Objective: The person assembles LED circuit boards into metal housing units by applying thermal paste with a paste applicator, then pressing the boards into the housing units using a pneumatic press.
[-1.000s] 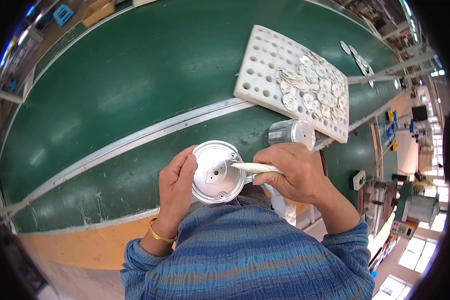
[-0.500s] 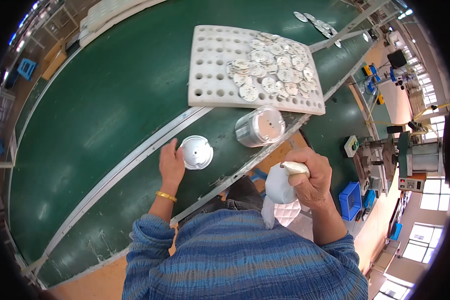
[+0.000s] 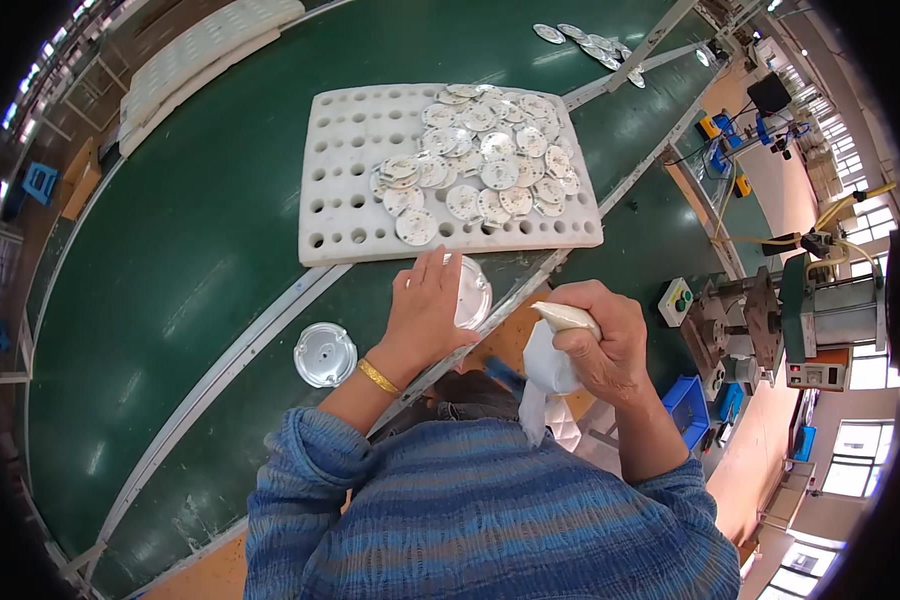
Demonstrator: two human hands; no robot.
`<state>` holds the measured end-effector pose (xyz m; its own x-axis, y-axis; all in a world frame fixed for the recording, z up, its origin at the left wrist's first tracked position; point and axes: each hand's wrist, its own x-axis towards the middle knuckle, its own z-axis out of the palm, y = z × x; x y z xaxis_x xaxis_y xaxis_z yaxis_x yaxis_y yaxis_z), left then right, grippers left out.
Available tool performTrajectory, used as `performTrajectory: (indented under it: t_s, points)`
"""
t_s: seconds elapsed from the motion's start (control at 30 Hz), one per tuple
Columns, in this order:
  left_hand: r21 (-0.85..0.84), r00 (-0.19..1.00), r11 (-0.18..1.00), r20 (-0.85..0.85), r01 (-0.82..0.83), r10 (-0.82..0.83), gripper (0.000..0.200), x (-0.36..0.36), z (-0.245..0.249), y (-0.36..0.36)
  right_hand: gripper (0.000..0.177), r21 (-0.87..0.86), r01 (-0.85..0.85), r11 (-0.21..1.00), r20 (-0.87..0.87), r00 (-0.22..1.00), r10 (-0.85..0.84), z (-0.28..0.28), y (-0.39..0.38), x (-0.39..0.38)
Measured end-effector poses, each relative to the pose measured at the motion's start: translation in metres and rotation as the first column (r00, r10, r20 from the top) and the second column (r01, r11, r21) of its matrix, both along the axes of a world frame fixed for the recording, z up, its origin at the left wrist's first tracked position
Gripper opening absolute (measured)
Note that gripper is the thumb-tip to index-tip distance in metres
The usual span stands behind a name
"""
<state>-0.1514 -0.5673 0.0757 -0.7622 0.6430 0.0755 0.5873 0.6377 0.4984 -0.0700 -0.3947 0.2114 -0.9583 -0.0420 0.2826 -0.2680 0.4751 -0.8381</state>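
My left hand [image 3: 430, 310], a gold bracelet at its wrist, reaches over the table's near edge with fingers stretched out and thumb apart. Its palm side is against or just beside a stack of round silver metal housings [image 3: 477, 292], which it partly hides. One single silver housing [image 3: 325, 355] lies on the green table, left of that wrist. In my closed right hand [image 3: 610, 345] is a white squeeze bag [image 3: 552, 360], its cream-coloured pointed tip [image 3: 565, 318] sticking out above the fist and its loose tail hanging down.
Beyond my left hand lies a white foam tray [image 3: 330, 130] with rows of holes, heaped with round white circuit discs [image 3: 498, 172]. More discs [image 3: 595, 46] lie farther back. A metal rail [image 3: 220, 378] crosses the green table. At right stand a bench press [image 3: 760, 310] and a blue bin [image 3: 687, 405].
My left hand has moved right, from the single housing to the stack. The view has shifted, so tray and housings appear farther left. My right hand keeps hold of the squeeze bag.
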Motion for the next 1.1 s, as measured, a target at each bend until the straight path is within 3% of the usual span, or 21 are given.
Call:
performTrajectory:
  t_s: [0.07, 0.27, 0.37, 0.47, 0.5, 0.53, 0.57, 0.6, 0.63, 0.73, 0.87, 0.9, 1.0, 1.1]
  points:
    - [-0.043, 0.999, 0.999, -0.040, 0.022, -0.024, 0.100, 0.000, -0.005, 0.006, 0.040, 0.079, -0.017, 0.997, -0.020, 1.000, 0.019, 0.000, 0.017, -0.004]
    - [-0.038, 0.993, 0.999, -0.119, -0.024, 0.020, 0.095, 0.005, -0.003, 0.012, 0.037, 0.111, -0.048, 0.993, 0.012, 0.999, 0.047, -0.005, 0.043, -0.018]
    - [0.005, 0.997, 0.999, -0.069, -0.046, 0.047, 0.092, 0.007, 0.007, 0.013, 0.036, 0.126, -0.103, 0.987, -0.014, 0.994, 0.106, -0.008, 0.046, -0.026]
    - [0.216, 0.993, 0.970, 0.077, -0.108, 0.094, 0.093, 0.008, 0.022, 0.002, 0.035, 0.159, -0.135, 0.978, -0.040, 0.989, 0.143, -0.008, 0.048, -0.033]
    - [0.322, 0.981, 0.933, 0.159, -0.159, 0.112, 0.084, 0.009, 0.025, -0.005, 0.034, 0.155, -0.166, 0.974, -0.031, 0.984, 0.173, -0.006, 0.047, -0.035]
    - [0.508, 0.884, 0.801, 0.465, -0.317, 0.054, 0.080, 0.012, 0.029, -0.011, 0.033, 0.151, -0.198, 0.969, -0.022, 0.979, 0.204, -0.002, 0.045, -0.038]
    - [0.595, 0.709, 0.620, 0.700, -0.511, -0.088, 0.075, 0.017, 0.034, -0.018, 0.032, 0.145, -0.232, 0.962, -0.013, 0.972, 0.236, 0.001, 0.042, -0.041]
    - [0.568, 0.488, 0.419, 0.823, -0.709, -0.290, 0.071, 0.021, 0.041, -0.025, 0.030, 0.227, -0.254, 0.940, -0.040, 0.962, 0.270, 0.003, 0.038, -0.044]
    - [0.570, 0.408, 0.347, 0.801, -0.745, -0.438, 0.063, 0.023, 0.052, -0.034, 0.028, 0.308, -0.274, 0.911, -0.064, 0.949, 0.308, 0.005, 0.033, -0.047]
    - [0.429, 0.219, 0.080, 0.602, -0.900, -0.767, 0.065, 0.039, 0.072, -0.051, 0.022, 0.538, -0.342, 0.771, -0.026, 0.907, 0.421, 0.019, 0.011, -0.055]
    - [0.379, 0.240, 0.057, 0.687, -0.924, -0.686, 0.066, 0.054, 0.070, -0.063, 0.024, 0.651, -0.387, 0.653, -0.019, 0.852, 0.523, 0.021, -0.013, -0.059]
    - [0.405, 0.255, 0.102, 0.732, -0.909, -0.632, 0.068, 0.057, 0.073, -0.065, 0.023, 0.667, -0.397, 0.631, -0.009, 0.842, 0.539, 0.021, -0.018, -0.061]
    - [0.470, 0.269, 0.176, 0.732, -0.865, -0.626, 0.071, 0.060, 0.081, -0.073, 0.019, 0.695, -0.424, 0.581, 0.013, 0.815, 0.579, 0.025, -0.033, -0.065]
    - [0.518, 0.301, 0.152, 0.685, -0.842, -0.664, 0.074, 0.061, 0.088, -0.078, 0.016, 0.684, -0.449, 0.576, 0.018, 0.799, 0.601, 0.029, -0.045, -0.067]
